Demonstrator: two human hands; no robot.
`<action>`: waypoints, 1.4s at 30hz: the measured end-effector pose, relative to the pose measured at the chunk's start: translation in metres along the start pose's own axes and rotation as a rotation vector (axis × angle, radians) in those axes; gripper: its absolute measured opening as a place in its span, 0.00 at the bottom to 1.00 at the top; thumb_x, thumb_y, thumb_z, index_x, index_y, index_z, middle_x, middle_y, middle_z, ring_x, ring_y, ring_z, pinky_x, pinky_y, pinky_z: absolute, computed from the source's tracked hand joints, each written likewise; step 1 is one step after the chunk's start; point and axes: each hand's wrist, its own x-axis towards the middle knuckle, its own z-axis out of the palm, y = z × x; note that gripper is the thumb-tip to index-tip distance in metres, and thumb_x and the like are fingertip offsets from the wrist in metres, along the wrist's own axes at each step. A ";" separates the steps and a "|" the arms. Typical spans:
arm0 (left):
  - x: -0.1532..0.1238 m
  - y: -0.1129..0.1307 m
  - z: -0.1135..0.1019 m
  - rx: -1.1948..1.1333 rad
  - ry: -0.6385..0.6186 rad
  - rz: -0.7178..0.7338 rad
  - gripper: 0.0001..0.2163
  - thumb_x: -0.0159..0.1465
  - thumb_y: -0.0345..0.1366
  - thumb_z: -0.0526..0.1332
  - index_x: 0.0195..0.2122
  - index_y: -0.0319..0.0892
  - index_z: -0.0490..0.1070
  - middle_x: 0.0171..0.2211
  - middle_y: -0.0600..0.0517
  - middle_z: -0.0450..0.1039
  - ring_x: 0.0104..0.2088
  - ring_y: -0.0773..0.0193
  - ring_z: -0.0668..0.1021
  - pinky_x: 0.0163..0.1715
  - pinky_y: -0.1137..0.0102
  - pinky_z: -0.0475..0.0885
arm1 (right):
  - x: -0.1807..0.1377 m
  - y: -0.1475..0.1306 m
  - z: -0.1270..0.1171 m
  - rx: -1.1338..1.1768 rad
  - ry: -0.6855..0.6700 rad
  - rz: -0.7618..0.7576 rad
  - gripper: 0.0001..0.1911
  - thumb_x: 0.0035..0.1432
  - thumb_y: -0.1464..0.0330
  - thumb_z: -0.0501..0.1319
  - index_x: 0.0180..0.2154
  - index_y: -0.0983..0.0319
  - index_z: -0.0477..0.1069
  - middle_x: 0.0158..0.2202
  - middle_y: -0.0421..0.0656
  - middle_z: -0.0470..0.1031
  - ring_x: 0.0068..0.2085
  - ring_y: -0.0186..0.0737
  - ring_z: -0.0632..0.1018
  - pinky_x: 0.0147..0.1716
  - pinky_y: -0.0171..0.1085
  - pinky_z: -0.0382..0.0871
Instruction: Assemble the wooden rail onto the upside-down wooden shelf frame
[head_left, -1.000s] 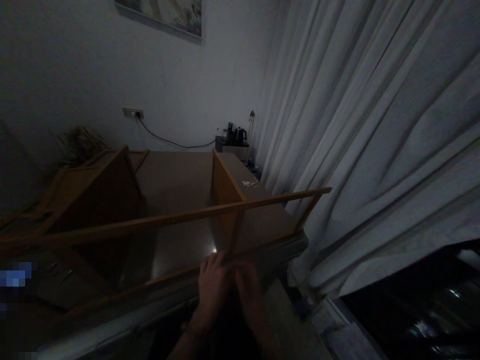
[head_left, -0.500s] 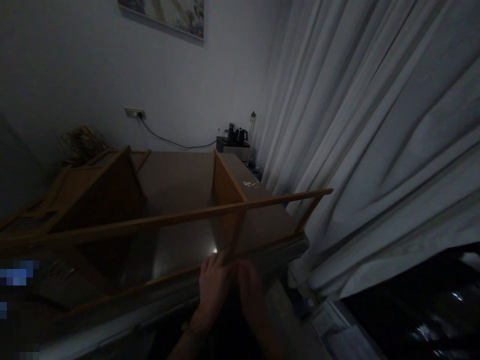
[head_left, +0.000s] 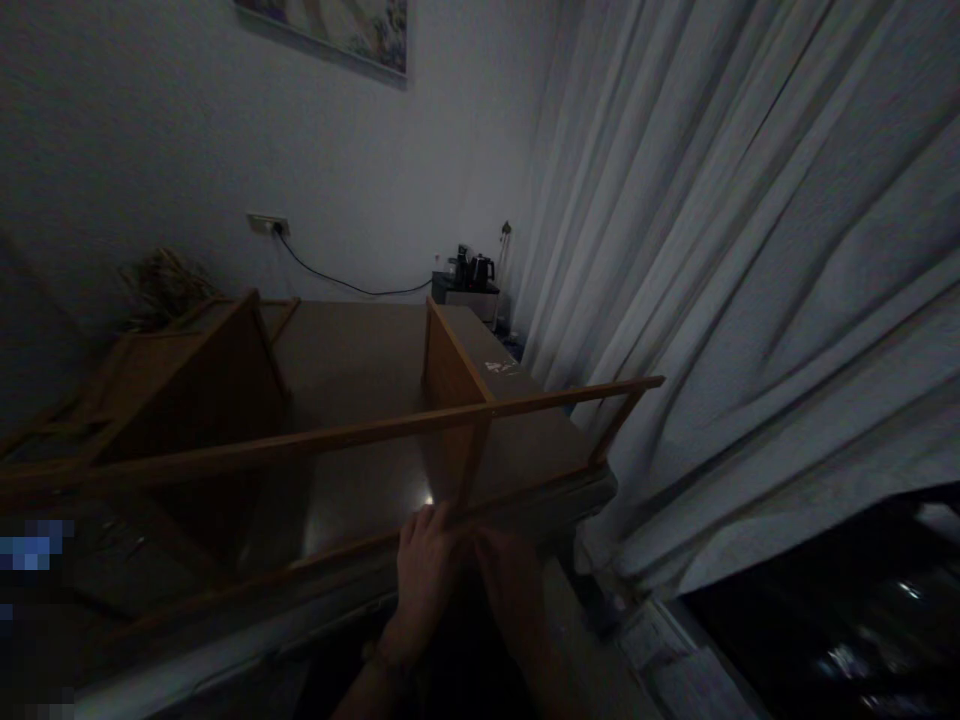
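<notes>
A wooden shelf frame [head_left: 322, 440] lies on its side on a table, with slats, uprights and inner panels. At its near lower rail [head_left: 352, 552], my left hand [head_left: 426, 560] has its fingers curled over the wood beside the foot of an upright [head_left: 475, 465]. My right hand [head_left: 510, 570] is just to the right, below that same joint, with thumb and fingers drawn together. Dim light and the hand itself hide whatever lies between those fingertips. A wooden panel [head_left: 457, 350] runs back from the upright.
The brown tabletop [head_left: 352, 340] extends to the wall. At the back stand a black kettle [head_left: 481, 270] and a small cabinet, with a cord to a wall socket [head_left: 268, 225]. Long pale curtains [head_left: 675, 250] hang on the right. Dried plants [head_left: 165, 285] are at the back left.
My right hand has turned and shifted slightly to the right, its fingers now lower and bunched below the joint. My left hand and the frame stay nearly still.
</notes>
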 end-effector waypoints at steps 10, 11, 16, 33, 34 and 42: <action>0.000 0.001 -0.001 -0.008 -0.021 -0.012 0.12 0.60 0.36 0.66 0.43 0.61 0.77 0.47 0.55 0.74 0.46 0.55 0.72 0.45 0.61 0.64 | 0.003 -0.020 0.012 0.453 -0.020 0.325 0.14 0.67 0.63 0.50 0.49 0.58 0.68 0.47 0.46 0.77 0.46 0.40 0.78 0.44 0.37 0.71; 0.000 0.001 0.000 -0.004 -0.018 -0.009 0.13 0.60 0.36 0.66 0.45 0.62 0.76 0.47 0.55 0.74 0.46 0.54 0.72 0.45 0.61 0.64 | 0.003 -0.023 0.013 0.541 -0.008 0.387 0.13 0.67 0.62 0.51 0.49 0.59 0.67 0.46 0.45 0.77 0.45 0.39 0.78 0.42 0.36 0.72; -0.001 0.000 0.001 -0.011 -0.004 -0.003 0.15 0.60 0.36 0.66 0.46 0.64 0.75 0.49 0.55 0.74 0.47 0.54 0.71 0.46 0.61 0.64 | 0.004 -0.027 0.018 0.739 -0.002 0.556 0.15 0.63 0.59 0.55 0.48 0.59 0.65 0.38 0.43 0.79 0.35 0.38 0.79 0.33 0.34 0.72; -0.001 -0.001 0.003 -0.051 -0.038 -0.026 0.09 0.59 0.33 0.66 0.39 0.56 0.79 0.49 0.55 0.74 0.48 0.54 0.71 0.47 0.60 0.62 | 0.015 -0.014 0.004 0.130 -0.107 0.030 0.14 0.69 0.65 0.49 0.49 0.55 0.70 0.46 0.43 0.78 0.46 0.42 0.77 0.48 0.42 0.68; -0.001 0.000 0.003 -0.043 -0.033 -0.025 0.09 0.59 0.34 0.66 0.39 0.57 0.79 0.49 0.55 0.74 0.48 0.54 0.71 0.47 0.60 0.62 | 0.014 -0.016 0.005 0.198 -0.107 0.097 0.14 0.69 0.65 0.48 0.49 0.55 0.69 0.47 0.42 0.77 0.47 0.41 0.77 0.48 0.40 0.68; 0.001 0.002 0.000 -0.012 0.002 -0.007 0.11 0.59 0.37 0.67 0.42 0.61 0.77 0.47 0.55 0.74 0.45 0.56 0.71 0.44 0.62 0.62 | 0.008 -0.018 0.005 0.659 -0.085 0.501 0.15 0.67 0.59 0.50 0.49 0.58 0.67 0.47 0.44 0.75 0.40 0.36 0.77 0.39 0.33 0.71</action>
